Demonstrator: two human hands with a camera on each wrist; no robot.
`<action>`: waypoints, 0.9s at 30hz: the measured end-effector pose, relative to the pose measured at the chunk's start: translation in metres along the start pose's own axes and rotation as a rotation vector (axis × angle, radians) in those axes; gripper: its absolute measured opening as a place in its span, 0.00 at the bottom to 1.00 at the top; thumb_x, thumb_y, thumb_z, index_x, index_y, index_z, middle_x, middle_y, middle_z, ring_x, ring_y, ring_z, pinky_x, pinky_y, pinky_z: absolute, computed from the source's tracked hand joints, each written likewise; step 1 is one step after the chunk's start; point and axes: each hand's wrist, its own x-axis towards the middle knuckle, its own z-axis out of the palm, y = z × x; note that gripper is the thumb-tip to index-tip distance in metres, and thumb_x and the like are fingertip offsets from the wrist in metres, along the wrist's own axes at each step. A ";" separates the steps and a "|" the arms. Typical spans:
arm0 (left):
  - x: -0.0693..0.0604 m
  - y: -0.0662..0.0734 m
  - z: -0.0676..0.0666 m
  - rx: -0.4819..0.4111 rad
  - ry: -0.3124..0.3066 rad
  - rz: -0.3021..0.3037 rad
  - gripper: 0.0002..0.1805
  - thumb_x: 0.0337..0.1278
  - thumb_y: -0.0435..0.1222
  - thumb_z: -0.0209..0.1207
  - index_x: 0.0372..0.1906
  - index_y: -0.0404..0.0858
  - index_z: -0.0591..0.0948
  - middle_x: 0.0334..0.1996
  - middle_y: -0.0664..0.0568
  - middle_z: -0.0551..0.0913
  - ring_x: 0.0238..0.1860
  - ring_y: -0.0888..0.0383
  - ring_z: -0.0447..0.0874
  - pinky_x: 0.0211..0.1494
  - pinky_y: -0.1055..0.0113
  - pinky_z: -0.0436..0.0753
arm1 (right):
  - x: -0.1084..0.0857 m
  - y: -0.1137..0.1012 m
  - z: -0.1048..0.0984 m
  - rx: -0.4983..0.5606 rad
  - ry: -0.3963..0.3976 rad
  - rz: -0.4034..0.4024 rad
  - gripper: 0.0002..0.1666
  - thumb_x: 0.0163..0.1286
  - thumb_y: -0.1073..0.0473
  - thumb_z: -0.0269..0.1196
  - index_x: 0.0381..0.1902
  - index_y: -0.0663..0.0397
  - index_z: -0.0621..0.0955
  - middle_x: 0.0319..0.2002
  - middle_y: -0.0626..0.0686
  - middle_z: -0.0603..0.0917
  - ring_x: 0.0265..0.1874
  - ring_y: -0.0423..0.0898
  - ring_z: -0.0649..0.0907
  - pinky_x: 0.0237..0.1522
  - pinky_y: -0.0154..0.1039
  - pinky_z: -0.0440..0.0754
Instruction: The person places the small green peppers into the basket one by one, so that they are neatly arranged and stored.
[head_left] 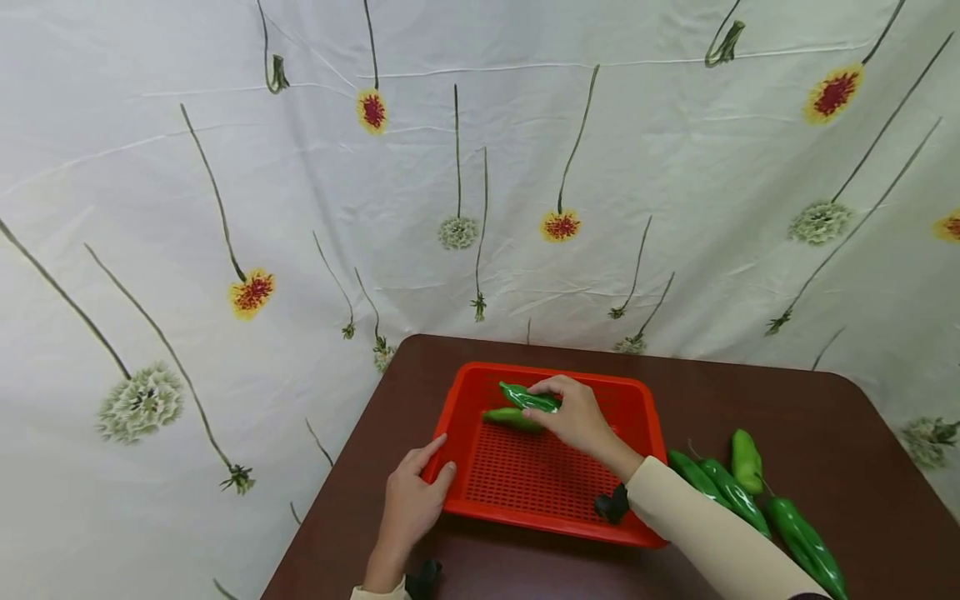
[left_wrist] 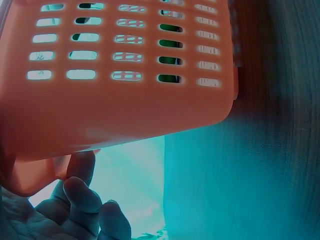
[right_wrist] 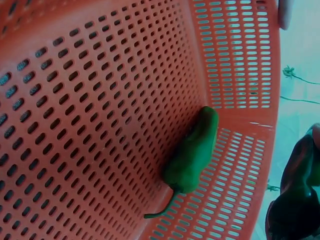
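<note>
A red perforated basket point(head_left: 555, 523) holds a light green pepper point(head_left: 513, 419) against its far side; that pepper point(right_wrist: 192, 152) shows with its curved stem in the right wrist view. Above it, my right hand point(head_left: 576, 417) pinches a glossy dark green pepper point(head_left: 529, 397) between thumb and fingers; this pepper point(right_wrist: 296, 192) is at the right edge of the right wrist view. My left hand point(head_left: 412, 497) grips the basket's left rim, thumb and fingers around it. In the left wrist view, the fingers of my left hand point(left_wrist: 82, 202) curl beneath the rim beside the basket wall point(left_wrist: 115, 107).
Right of the basket on the dark brown table point(head_left: 420, 375) lie several glossy dark green peppers point(head_left: 806, 542) and a lighter green pepper point(head_left: 746, 461). A white cloth with printed flowers point(head_left: 510, 275) hangs behind the table.
</note>
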 end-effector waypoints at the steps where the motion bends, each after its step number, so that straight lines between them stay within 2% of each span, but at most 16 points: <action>1: 0.000 0.000 0.000 0.000 0.001 -0.002 0.25 0.59 0.40 0.68 0.63 0.55 0.82 0.49 0.54 0.85 0.44 0.57 0.82 0.44 0.64 0.82 | 0.001 0.001 0.002 0.007 -0.010 -0.004 0.19 0.56 0.52 0.77 0.47 0.40 0.88 0.51 0.46 0.85 0.44 0.44 0.83 0.42 0.40 0.83; 5: 0.000 0.000 0.001 -0.001 0.009 0.001 0.25 0.58 0.40 0.68 0.63 0.55 0.82 0.49 0.54 0.85 0.45 0.57 0.83 0.46 0.63 0.82 | 0.005 0.007 0.009 0.020 -0.042 -0.013 0.18 0.56 0.53 0.77 0.46 0.40 0.88 0.50 0.46 0.85 0.44 0.43 0.83 0.44 0.40 0.83; 11: -0.001 -0.001 0.002 -0.026 -0.003 0.009 0.26 0.59 0.39 0.68 0.63 0.54 0.82 0.48 0.54 0.85 0.43 0.58 0.82 0.43 0.66 0.82 | 0.005 0.014 0.018 -0.016 -0.059 -0.014 0.19 0.56 0.51 0.77 0.46 0.40 0.88 0.49 0.46 0.86 0.43 0.43 0.83 0.44 0.40 0.82; 19: -0.001 -0.005 0.002 -0.031 0.008 0.019 0.25 0.59 0.39 0.68 0.62 0.54 0.82 0.48 0.55 0.85 0.42 0.60 0.83 0.41 0.69 0.81 | 0.006 0.018 0.026 -0.002 -0.081 -0.008 0.17 0.56 0.54 0.77 0.45 0.42 0.88 0.49 0.47 0.86 0.43 0.44 0.83 0.45 0.43 0.83; 27: -0.001 -0.002 0.000 -0.028 0.024 0.016 0.24 0.59 0.39 0.68 0.62 0.55 0.83 0.47 0.56 0.85 0.44 0.60 0.83 0.44 0.68 0.82 | 0.009 0.023 0.037 0.006 -0.124 0.009 0.17 0.58 0.56 0.76 0.46 0.43 0.88 0.50 0.49 0.86 0.45 0.45 0.84 0.48 0.46 0.83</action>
